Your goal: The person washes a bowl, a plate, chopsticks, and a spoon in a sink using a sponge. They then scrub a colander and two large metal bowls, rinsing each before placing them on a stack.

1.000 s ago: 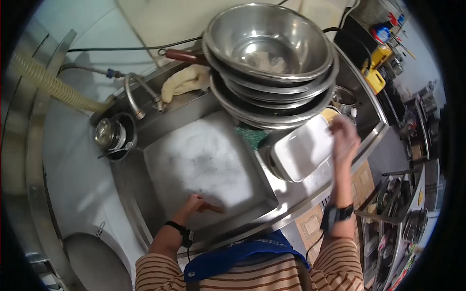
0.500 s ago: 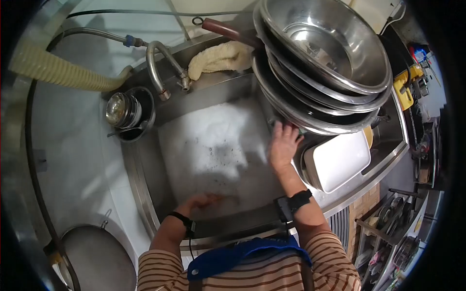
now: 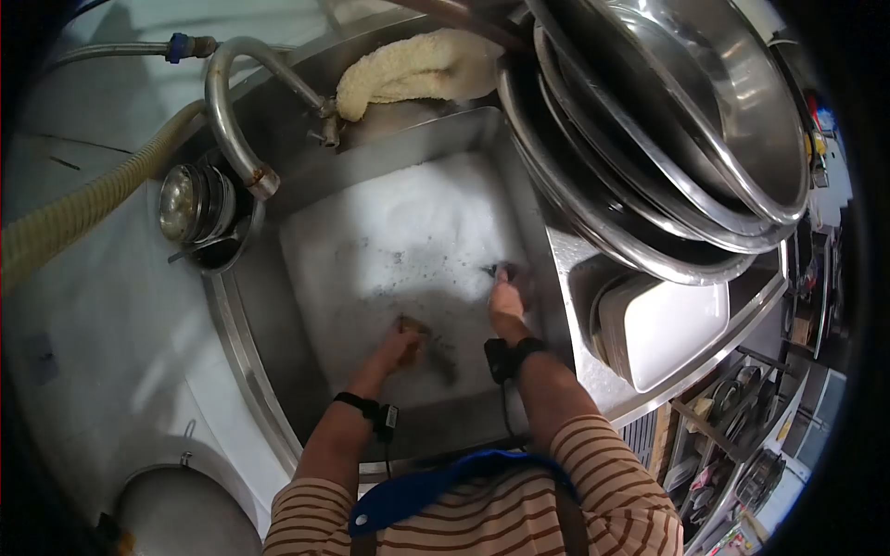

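Both hands in sudsy sink

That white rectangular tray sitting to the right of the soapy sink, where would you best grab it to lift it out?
Probably by the near long rim of the white tray, coming from the front right. It lies tilted, open side up, and the stacked steel bowls overhang its far side, so only that edge is free.

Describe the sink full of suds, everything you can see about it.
The sink is a square stainless steel basin, filled with white foam that hides the water. A curved metal faucet arches over its back left corner. Both hands are plunged into the suds near the front: the left hand and the right hand. Stacked steel bowls overhang its right edge.
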The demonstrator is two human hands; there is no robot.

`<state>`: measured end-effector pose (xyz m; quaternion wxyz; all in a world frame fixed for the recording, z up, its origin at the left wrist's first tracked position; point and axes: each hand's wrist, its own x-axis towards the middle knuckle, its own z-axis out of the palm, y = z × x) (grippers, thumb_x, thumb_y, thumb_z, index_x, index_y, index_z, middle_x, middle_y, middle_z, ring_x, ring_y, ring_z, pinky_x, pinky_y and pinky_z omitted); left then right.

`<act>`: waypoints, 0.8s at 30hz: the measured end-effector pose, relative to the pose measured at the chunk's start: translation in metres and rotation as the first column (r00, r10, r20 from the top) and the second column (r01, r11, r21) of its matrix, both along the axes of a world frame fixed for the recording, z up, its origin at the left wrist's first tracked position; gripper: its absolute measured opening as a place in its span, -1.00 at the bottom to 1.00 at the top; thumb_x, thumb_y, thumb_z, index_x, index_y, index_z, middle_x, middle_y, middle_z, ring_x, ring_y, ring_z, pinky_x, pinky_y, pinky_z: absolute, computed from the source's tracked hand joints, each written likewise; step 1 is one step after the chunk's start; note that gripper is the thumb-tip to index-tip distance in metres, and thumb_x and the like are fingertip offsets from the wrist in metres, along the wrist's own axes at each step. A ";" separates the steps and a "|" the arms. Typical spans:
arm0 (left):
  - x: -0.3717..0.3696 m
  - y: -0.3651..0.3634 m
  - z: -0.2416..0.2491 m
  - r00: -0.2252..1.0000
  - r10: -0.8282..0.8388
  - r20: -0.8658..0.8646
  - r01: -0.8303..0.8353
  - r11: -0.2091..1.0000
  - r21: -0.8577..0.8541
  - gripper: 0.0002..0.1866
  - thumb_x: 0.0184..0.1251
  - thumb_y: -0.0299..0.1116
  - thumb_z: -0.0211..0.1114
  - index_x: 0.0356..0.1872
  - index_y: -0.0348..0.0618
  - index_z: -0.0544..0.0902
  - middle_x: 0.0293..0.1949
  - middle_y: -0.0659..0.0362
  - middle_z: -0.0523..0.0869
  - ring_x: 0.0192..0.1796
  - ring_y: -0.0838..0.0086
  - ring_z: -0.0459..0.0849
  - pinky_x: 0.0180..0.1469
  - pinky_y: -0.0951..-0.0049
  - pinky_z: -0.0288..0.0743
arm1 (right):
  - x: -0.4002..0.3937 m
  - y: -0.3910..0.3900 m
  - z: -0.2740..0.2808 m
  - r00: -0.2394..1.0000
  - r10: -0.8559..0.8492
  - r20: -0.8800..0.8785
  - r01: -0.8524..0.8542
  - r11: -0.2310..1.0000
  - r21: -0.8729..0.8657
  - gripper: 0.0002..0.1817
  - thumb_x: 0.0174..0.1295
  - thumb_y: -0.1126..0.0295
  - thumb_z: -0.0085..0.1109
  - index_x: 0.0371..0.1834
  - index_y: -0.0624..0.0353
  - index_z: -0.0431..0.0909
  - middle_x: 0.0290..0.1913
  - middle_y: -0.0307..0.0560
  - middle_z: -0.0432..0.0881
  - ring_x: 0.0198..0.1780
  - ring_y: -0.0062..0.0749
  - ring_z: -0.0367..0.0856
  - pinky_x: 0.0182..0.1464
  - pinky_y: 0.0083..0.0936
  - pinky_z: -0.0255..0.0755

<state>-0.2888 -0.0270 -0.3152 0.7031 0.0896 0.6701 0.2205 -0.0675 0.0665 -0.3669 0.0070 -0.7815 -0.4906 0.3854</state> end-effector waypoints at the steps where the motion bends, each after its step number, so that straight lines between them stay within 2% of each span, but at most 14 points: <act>1: -0.002 0.004 0.004 0.999 0.026 0.021 -0.027 0.999 0.030 -0.62 0.06 -0.35 0.33 -0.09 -0.15 0.44 -0.46 0.24 0.53 -0.49 0.53 0.50 -0.43 0.51 0.44 | -0.006 -0.008 -0.024 0.980 0.191 0.051 -0.188 0.981 -0.053 -0.72 0.23 0.41 -0.10 -0.06 0.09 0.54 -0.10 0.09 0.59 -0.13 -0.04 0.57 -0.15 -0.24 0.46; 2: -0.006 0.006 0.009 0.998 0.049 0.040 -0.051 0.997 0.058 -0.63 0.04 -0.37 0.35 -0.13 -0.14 0.44 -0.47 0.25 0.52 -0.49 0.54 0.50 -0.45 0.52 0.43 | -0.016 -0.021 -0.048 0.923 0.374 0.087 -0.364 0.924 -0.114 -0.73 0.24 0.40 -0.10 -0.06 0.12 0.54 -0.08 0.11 0.60 -0.11 -0.04 0.57 -0.13 -0.25 0.46; 4: -0.009 0.010 0.020 0.997 0.072 0.039 -0.076 0.989 0.125 -0.65 0.01 -0.40 0.37 -0.18 -0.14 0.44 -0.48 0.27 0.52 -0.51 0.58 0.48 -0.48 0.54 0.39 | -0.041 -0.027 -0.038 0.883 0.446 -0.142 -0.458 0.887 -0.061 -0.73 0.23 0.36 -0.02 -0.05 0.18 0.52 -0.10 0.10 0.61 -0.10 -0.04 0.58 -0.12 -0.29 0.46; 5: -0.007 0.014 0.024 0.997 0.080 0.023 -0.083 0.982 0.169 -0.66 0.01 -0.41 0.37 -0.20 -0.14 0.44 -0.48 0.27 0.51 -0.52 0.60 0.47 -0.51 0.55 0.37 | -0.058 -0.016 -0.007 0.853 0.348 -0.389 -0.364 0.931 0.036 -0.71 0.20 0.33 0.06 -0.05 0.21 0.51 -0.14 0.08 0.63 -0.11 -0.04 0.59 -0.13 -0.33 0.46; 6: -0.005 0.016 0.028 0.996 0.091 0.009 -0.091 0.973 0.211 -0.67 0.00 -0.42 0.38 -0.22 -0.13 0.44 -0.49 0.28 0.51 -0.53 0.61 0.46 -0.54 0.55 0.34 | -0.080 -0.011 0.010 0.781 0.101 -0.616 -0.102 0.994 0.034 -0.67 0.15 0.28 0.14 -0.06 0.21 0.52 -0.14 0.08 0.63 -0.12 -0.06 0.59 -0.12 -0.32 0.45; 7: -0.007 0.018 0.032 0.998 0.059 -0.011 -0.055 0.975 0.215 -0.70 0.04 -0.41 0.35 -0.23 -0.13 0.45 -0.49 0.27 0.51 -0.52 0.63 0.47 -0.54 0.56 0.34 | -0.095 -0.009 0.024 0.594 -0.125 -0.795 0.159 0.987 -0.036 -0.62 0.10 0.24 0.21 -0.06 0.21 0.53 -0.15 0.08 0.63 -0.13 -0.08 0.60 -0.12 -0.32 0.44; 10: -0.007 0.027 0.043 0.999 0.002 -0.050 0.012 0.963 0.269 -0.79 0.14 -0.36 0.28 -0.26 -0.12 0.46 -0.46 0.24 0.54 -0.48 0.63 0.49 -0.50 0.56 0.36 | -0.095 -0.015 0.061 0.561 -0.030 -0.828 0.106 0.994 0.036 -0.62 0.06 0.24 0.24 -0.06 0.15 0.54 -0.17 0.11 0.62 -0.13 -0.04 0.58 -0.09 -0.31 0.42; 12: 0.005 0.032 0.048 0.999 0.023 -0.045 -0.006 0.941 0.338 -0.81 0.20 -0.31 0.24 -0.27 -0.14 0.46 -0.43 0.22 0.56 -0.43 0.60 0.52 -0.41 0.53 0.41 | -0.087 -0.024 0.103 0.741 0.172 -0.649 -0.088 0.983 0.159 -0.64 0.06 0.25 0.22 -0.07 0.13 0.55 -0.20 0.15 0.61 -0.15 0.00 0.57 -0.08 -0.29 0.42; 14: 0.019 0.032 0.049 0.952 -0.061 -0.301 0.227 0.799 0.556 -0.78 0.20 -0.27 0.23 -0.26 -0.16 0.46 -0.40 0.20 0.58 -0.36 0.53 0.53 -0.31 0.49 0.42 | -0.085 -0.030 0.124 0.860 0.335 -0.384 -0.224 0.925 0.307 -0.69 0.02 0.27 0.19 -0.15 0.10 0.57 -0.28 0.14 0.62 -0.19 0.04 0.58 -0.12 -0.20 0.44; 15: 0.025 0.031 0.052 0.901 -0.068 -0.429 0.350 0.699 0.624 -0.76 0.21 -0.24 0.22 -0.25 -0.17 0.45 -0.38 0.20 0.59 -0.33 0.50 0.54 -0.26 0.46 0.43 | -0.081 -0.028 0.128 0.889 0.343 -0.305 -0.263 0.925 0.275 -0.70 -0.01 0.28 0.19 -0.18 0.09 0.57 -0.30 0.13 0.62 -0.20 0.04 0.59 -0.13 -0.18 0.45; 17: 0.026 0.023 0.059 0.855 -0.178 -0.487 0.467 0.673 0.573 -0.69 0.14 -0.21 0.26 -0.24 -0.21 0.44 -0.35 0.15 0.60 -0.26 0.47 0.53 -0.19 0.42 0.40 | -0.076 -0.026 0.133 0.926 0.345 -0.154 -0.315 0.930 0.190 -0.73 -0.05 0.29 0.19 -0.24 0.08 0.57 -0.33 0.11 0.63 -0.22 0.04 0.60 -0.17 -0.13 0.45; 19: 0.029 0.018 0.056 0.782 -0.223 -0.582 0.557 0.669 0.492 -0.67 0.10 -0.21 0.28 -0.25 -0.21 0.44 -0.35 0.14 0.59 -0.26 0.49 0.53 -0.19 0.43 0.40 | -0.070 -0.032 0.129 0.920 0.370 -0.133 -0.329 0.910 0.252 -0.73 -0.08 0.33 0.17 -0.28 0.17 0.52 -0.43 0.12 0.62 -0.32 0.07 0.60 -0.24 -0.11 0.47; 22: 0.030 0.012 0.050 0.815 -0.217 -0.538 0.533 0.645 0.548 -0.69 0.08 -0.28 0.30 -0.28 -0.23 0.43 -0.39 0.13 0.57 -0.26 0.48 0.53 -0.17 0.44 0.40 | -0.073 -0.045 0.124 0.921 0.383 -0.065 -0.351 0.892 0.286 -0.67 -0.06 0.33 0.15 -0.23 0.27 0.45 -0.50 0.14 0.60 -0.40 0.08 0.60 -0.30 -0.12 0.47; 24: 0.032 0.009 0.045 0.848 -0.196 -0.493 0.498 0.616 0.611 -0.72 0.06 -0.34 0.30 -0.27 -0.23 0.44 -0.44 0.13 0.56 -0.36 0.46 0.54 -0.29 0.46 0.42 | -0.073 -0.047 0.109 0.931 0.362 -0.047 -0.330 0.890 0.316 -0.63 -0.03 0.33 0.15 -0.18 0.32 0.39 -0.55 0.14 0.59 -0.44 0.07 0.60 -0.34 -0.12 0.47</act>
